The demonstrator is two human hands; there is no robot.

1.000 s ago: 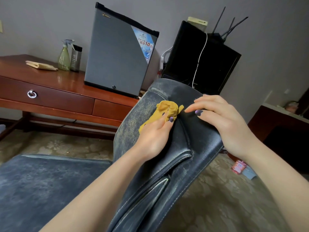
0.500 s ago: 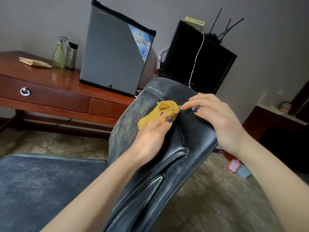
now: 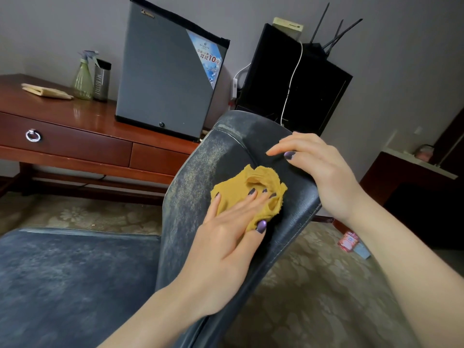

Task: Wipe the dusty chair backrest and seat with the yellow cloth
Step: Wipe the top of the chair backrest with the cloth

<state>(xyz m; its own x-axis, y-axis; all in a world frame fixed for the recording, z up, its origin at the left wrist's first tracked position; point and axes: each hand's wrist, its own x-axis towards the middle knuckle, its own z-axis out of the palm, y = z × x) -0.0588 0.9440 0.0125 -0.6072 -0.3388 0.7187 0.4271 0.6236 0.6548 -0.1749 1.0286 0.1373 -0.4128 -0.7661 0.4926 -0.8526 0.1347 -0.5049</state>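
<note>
The dark leather chair backrest (image 3: 190, 187) stands in the middle, grey with dust on its left part and darker where the cloth lies. A crumpled yellow cloth (image 3: 244, 188) rests on the backrest's front face. My left hand (image 3: 227, 237) presses flat on the cloth with fingers spread over it. Over the backrest's right edge near the top curls my right hand (image 3: 321, 172), gripping it. The dusty seat (image 3: 75, 277) spreads out at the lower left.
A wooden desk (image 3: 82, 136) stands behind the chair with a grey mini fridge (image 3: 165, 74), a spray bottle (image 3: 82, 76), a metal flask (image 3: 101, 80) and a folded cloth (image 3: 46, 91). A black screen (image 3: 296, 84) leans at the wall. Patterned carpet (image 3: 313, 285) lies to the right.
My left hand has slid the yellow cloth down the backrest from near the top and now lies flatter on it. My right hand stays on the backrest's right edge.
</note>
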